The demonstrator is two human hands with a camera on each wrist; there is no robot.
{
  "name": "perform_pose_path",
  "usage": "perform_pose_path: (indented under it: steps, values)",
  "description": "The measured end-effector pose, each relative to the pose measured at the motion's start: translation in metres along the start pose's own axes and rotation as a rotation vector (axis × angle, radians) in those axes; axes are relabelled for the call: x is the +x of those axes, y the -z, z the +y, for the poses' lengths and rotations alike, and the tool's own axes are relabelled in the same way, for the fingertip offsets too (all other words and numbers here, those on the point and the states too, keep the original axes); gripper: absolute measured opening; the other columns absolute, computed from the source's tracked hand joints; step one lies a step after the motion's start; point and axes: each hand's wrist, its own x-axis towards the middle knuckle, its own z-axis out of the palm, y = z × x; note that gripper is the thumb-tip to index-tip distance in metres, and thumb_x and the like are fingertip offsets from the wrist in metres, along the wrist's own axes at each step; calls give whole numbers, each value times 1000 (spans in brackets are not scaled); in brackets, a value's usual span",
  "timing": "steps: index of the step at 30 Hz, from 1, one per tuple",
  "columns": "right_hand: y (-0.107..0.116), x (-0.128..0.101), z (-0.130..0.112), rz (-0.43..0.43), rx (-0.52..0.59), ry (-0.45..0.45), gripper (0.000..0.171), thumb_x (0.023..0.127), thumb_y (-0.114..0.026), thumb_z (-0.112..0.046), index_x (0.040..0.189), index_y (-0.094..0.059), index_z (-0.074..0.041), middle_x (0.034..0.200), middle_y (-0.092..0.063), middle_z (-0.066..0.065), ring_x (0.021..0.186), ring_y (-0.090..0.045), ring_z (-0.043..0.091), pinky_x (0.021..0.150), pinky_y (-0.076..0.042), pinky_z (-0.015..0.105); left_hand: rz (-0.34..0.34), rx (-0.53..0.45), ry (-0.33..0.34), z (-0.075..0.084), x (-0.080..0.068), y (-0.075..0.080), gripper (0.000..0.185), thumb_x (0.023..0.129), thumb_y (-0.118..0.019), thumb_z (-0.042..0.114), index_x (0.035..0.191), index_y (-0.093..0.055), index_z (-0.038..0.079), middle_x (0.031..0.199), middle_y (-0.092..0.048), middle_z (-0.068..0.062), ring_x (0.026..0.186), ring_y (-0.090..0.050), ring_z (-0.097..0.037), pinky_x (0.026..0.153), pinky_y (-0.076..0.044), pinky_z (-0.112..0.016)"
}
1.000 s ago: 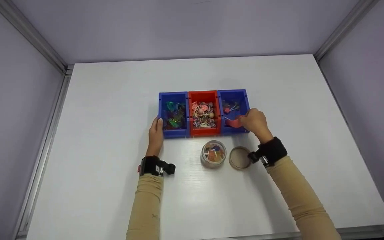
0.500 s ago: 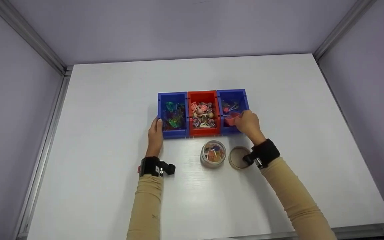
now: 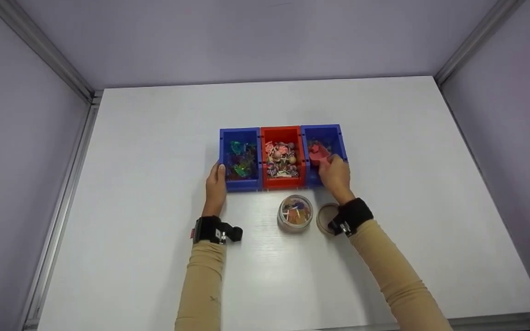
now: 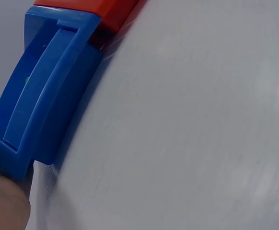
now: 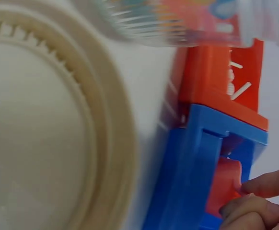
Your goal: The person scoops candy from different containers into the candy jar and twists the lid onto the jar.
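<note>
My right hand (image 3: 336,177) pinches a red scoop (image 3: 318,154) inside the right blue bin (image 3: 331,130). In the right wrist view, thumb and fingers grip the scoop (image 5: 224,187) at one end, while the bin wall hides part of it. A few small pieces on white sticks, like lollipops, lie in this bin, largely covered by the scoop. My left hand (image 3: 215,188) rests along the outer side of the left blue bin (image 3: 242,185), fingers fairly straight; the left wrist view catches the hand (image 4: 5,203) at the bin's corner.
Between the blue bins sits a red bin (image 3: 279,133) with many lollipops (image 3: 283,149). Shiny green and dark pieces (image 3: 242,170) fill the left bin. In front stand an open clear jar (image 3: 288,225) of colourful lollipops and, partly under my right wrist, its round lid (image 3: 325,214).
My right hand has moved left and slightly nearer with the scoop, which has gone deeper and farther back into the right bin and turned. My left hand stays put.
</note>
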Motion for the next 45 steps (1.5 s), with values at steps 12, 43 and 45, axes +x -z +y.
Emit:
perform_pose_path:
  steps: [12,43,45]
  values:
    - [-12,-2,2,-32,185,-131,29,97,-47,-16,108,-55,9,107,-63,31,102,-61,41,92,-49,49,-1,8,-16,0,0,0,53,106,-32,30,150,-29,0,157,-32,-19,149,-25,-32,125,-23,-44]
    - [-24,0,5,20,150,-124,30,99,-48,-22,115,-52,2,109,-66,28,101,-62,40,88,-49,51,20,12,-18,-4,4,0,52,106,-34,30,149,-32,1,156,-35,-18,149,-28,-30,125,-24,-42]
    - [-23,0,5,12,170,-126,30,99,-48,-21,116,-51,3,109,-65,28,100,-61,39,88,-49,50,19,13,-16,-3,4,0,52,106,-33,30,150,-32,2,156,-35,-17,149,-28,-30,125,-24,-42]
